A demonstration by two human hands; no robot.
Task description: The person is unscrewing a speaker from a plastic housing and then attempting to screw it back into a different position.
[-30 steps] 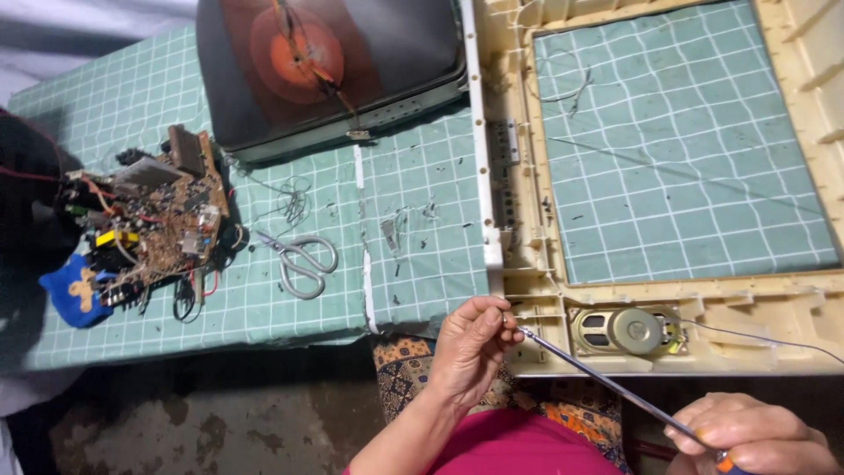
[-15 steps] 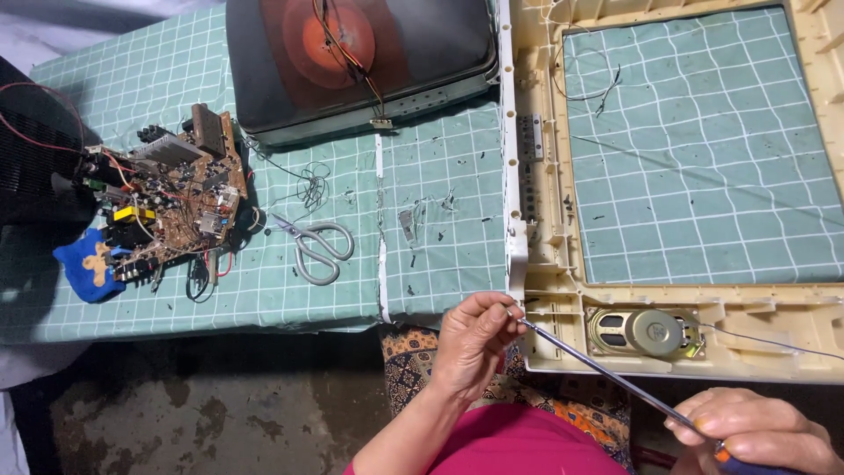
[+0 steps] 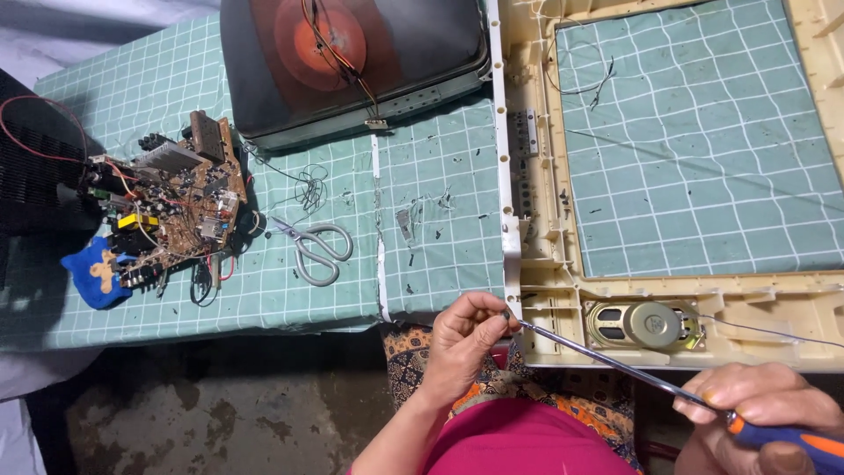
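Steadying the tip is what matters: the left hand [image 3: 466,339], low in the centre of the frame, pinches the far end of the long screwdriver [image 3: 615,365] against the corner of the cream plastic housing [image 3: 527,264]. The right hand [image 3: 756,413], at the lower right, is wrapped firmly round the blue and orange handle. Keeping the shaft in line with the screw, I judge, guards against slipping toward the oval speaker [image 3: 646,324].

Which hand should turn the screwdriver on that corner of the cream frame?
Probably the right hand: it grips the screwdriver handle, while the left hand steadies the tip at the frame corner.
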